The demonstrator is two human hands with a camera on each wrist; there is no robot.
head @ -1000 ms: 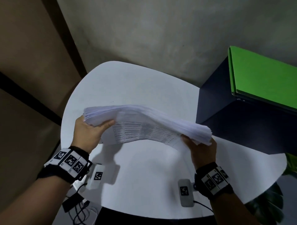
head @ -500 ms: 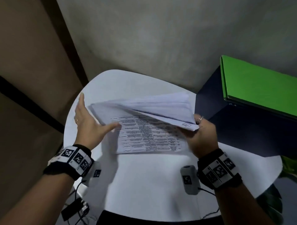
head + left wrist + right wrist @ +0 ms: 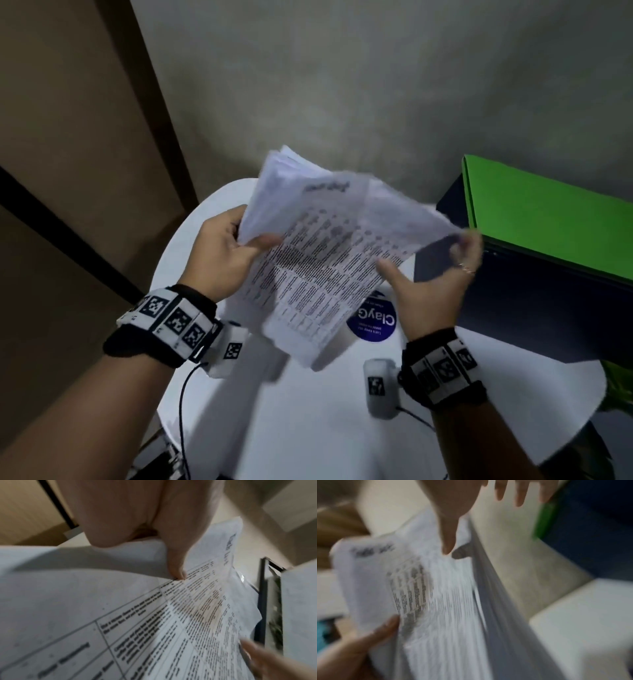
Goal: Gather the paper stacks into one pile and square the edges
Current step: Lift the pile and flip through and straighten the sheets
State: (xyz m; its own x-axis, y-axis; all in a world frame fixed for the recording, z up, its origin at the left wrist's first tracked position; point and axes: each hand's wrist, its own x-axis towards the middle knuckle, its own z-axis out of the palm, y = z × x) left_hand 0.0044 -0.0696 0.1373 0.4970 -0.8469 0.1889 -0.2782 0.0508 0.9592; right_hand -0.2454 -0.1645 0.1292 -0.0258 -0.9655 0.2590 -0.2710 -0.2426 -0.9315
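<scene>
A thick stack of printed paper is held up off the round white table, tilted, with its lower corner pointing down at the tabletop. My left hand grips the stack's left edge. In the left wrist view its thumb presses the printed top sheet. My right hand is at the stack's right edge with fingers straight and spread, and its thumb touches the blurred sheets. The sheets' edges are fanned and uneven.
A round blue sticker lies on the table under the stack. A dark cabinet with a green folder on top stands close on the right. A grey wall is behind, and cables hang at the table's near left.
The stack has come up from lying low over the table to a steep tilt. My left hand now grips its left edge. My right hand has let go and opened against the right edge.
</scene>
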